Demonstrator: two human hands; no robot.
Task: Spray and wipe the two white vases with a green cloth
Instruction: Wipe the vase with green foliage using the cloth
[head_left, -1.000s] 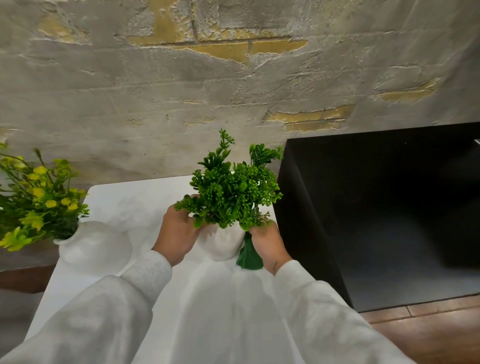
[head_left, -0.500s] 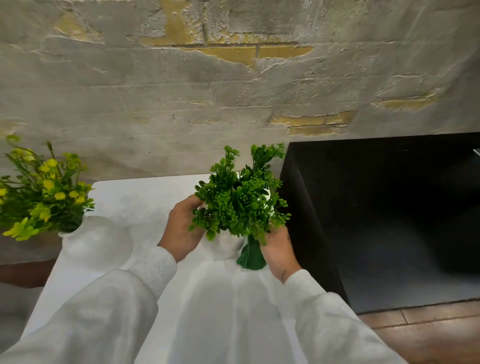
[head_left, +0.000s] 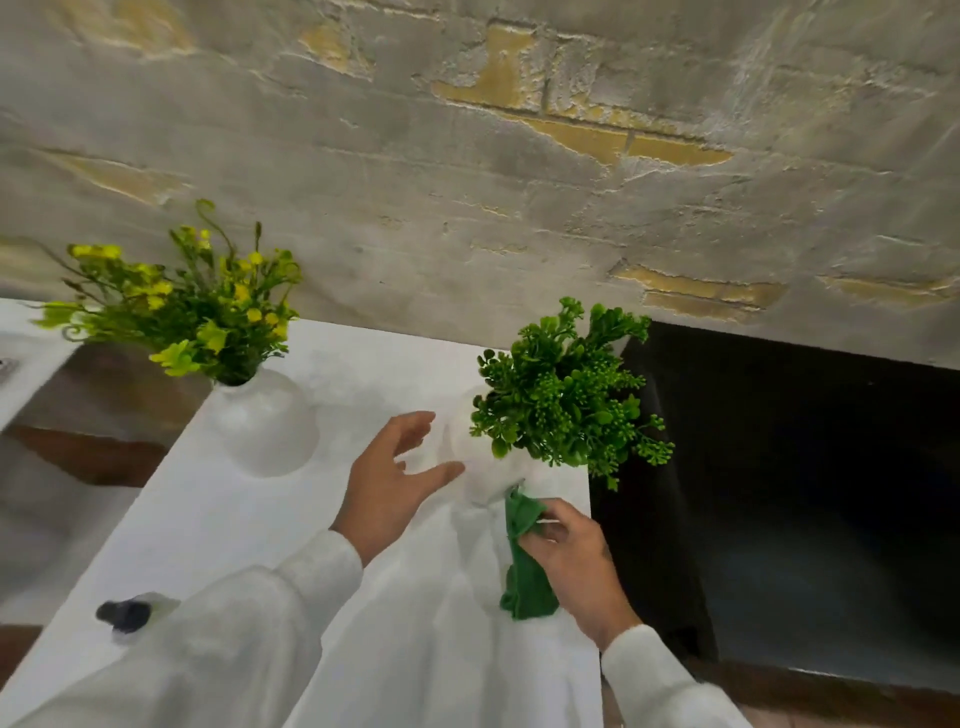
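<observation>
Head view: left hand (head_left: 395, 473) fingers spread and straight, just beside right vase (head_left: 470, 447); contact unclear. Right hand (head_left: 576, 561) fingers pinching green cloth (head_left: 525, 582), cloth's top end at vase base, rest drooping below hand. Right vase upright near right edge of white table (head_left: 208, 519), green plant (head_left: 566, 405) in it. Second vase (head_left: 267, 423) with yellow flowers (head_left: 197, 317) at table's left edge, well apart. Spray bottle (head_left: 127, 616) front-left, blurred, any label unreadable.
</observation>
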